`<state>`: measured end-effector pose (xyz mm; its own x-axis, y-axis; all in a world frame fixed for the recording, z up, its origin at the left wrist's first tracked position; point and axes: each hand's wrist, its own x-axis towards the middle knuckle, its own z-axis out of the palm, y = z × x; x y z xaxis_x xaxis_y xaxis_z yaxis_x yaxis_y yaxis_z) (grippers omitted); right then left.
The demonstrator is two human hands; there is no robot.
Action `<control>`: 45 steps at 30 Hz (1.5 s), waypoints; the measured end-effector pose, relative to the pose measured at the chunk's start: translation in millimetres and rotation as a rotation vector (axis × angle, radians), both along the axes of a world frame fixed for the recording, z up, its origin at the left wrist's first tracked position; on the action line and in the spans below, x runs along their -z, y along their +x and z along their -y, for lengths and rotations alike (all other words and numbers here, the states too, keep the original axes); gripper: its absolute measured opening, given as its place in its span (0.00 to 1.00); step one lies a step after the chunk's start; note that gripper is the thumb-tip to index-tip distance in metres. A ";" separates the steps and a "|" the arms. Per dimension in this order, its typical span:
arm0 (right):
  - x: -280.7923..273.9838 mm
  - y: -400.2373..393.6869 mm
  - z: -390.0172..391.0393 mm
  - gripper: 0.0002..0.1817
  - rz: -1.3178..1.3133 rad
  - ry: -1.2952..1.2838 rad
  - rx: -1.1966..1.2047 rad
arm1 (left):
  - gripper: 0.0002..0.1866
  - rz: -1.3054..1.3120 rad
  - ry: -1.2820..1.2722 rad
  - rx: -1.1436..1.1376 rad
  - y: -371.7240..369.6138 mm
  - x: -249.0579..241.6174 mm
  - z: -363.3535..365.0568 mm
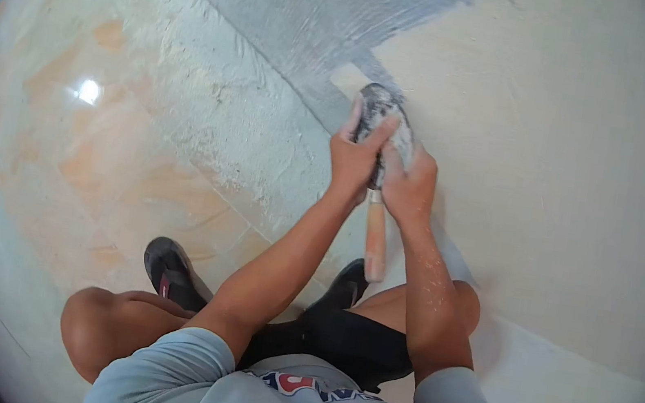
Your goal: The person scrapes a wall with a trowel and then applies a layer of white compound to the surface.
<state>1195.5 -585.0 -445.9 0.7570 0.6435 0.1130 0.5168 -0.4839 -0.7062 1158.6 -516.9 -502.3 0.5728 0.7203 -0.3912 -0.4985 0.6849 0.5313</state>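
Note:
A trowel with a dark, rounded blade [377, 104] smeared with white material points away from me, its wooden handle [375, 242] hanging toward my body. On the blade's left edge, my left hand [356, 155] grips it with the thumb lying over the face. My right hand [410, 182] is at the blade's right side near the handle end, slightly blurred, its fingers bent against the blade. Neither hand is on the wooden handle. White residue marks both hands and my right forearm.
Pale smooth surface [574, 171] spreads to the right, and a grey rough patch [308, 10] lies at the top. To the left is a floor [151, 186] with orange and whitish stains. My shoes [173, 269] and bent knees are below.

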 end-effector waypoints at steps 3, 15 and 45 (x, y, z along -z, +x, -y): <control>-12.1 -3.8 -5.9 0.18 0.000 -0.096 0.020 | 0.43 0.081 -0.103 0.017 -0.9 0.4 0.3; -1.4 -0.3 -16.9 0.19 0.074 -0.092 -0.051 | 0.45 0.070 -0.068 -0.011 0.2 10.1 -13.5; -10.8 0.8 -31.4 0.14 0.127 -0.170 -0.068 | 0.46 0.166 -0.167 0.018 -6.0 0.9 -21.7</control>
